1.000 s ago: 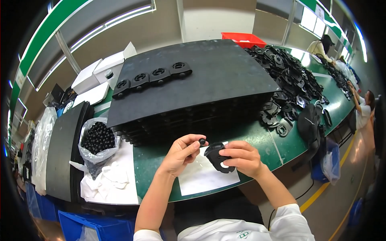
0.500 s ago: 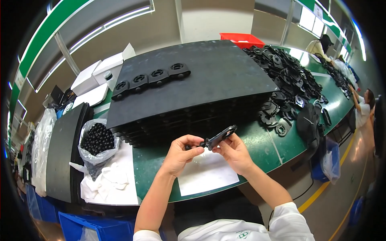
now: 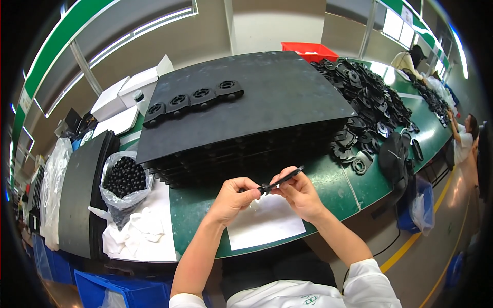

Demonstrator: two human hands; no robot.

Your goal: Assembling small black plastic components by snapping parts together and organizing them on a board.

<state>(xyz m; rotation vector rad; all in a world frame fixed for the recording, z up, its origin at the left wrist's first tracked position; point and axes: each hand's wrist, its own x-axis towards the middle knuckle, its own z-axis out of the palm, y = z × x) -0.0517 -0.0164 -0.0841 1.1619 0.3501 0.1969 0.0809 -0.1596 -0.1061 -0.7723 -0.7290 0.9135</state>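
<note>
In the head view, both hands meet over the green table, just above a white sheet. The left hand and the right hand pinch a flat black part between them. The part is seen edge-on, tilted up toward 2 o'clock. The left fingers are closed on its lower end; the right fingers are closed on its middle, with the upper end sticking out free.

At 12 o'clock from the hands lies a stack of black trays, and on its top, toward 11 o'clock, a row of four black round parts. At 2 o'clock a heap of black parts spreads over the table, with a red bin beyond it. At 9 o'clock a clear bag of black balls stands beside white cloths. Farther left a dark panel leans on edge. White boxes lie at 10 o'clock. At the far right edge another person reaches onto the table. Blue crates stand below the table at 7 o'clock.
</note>
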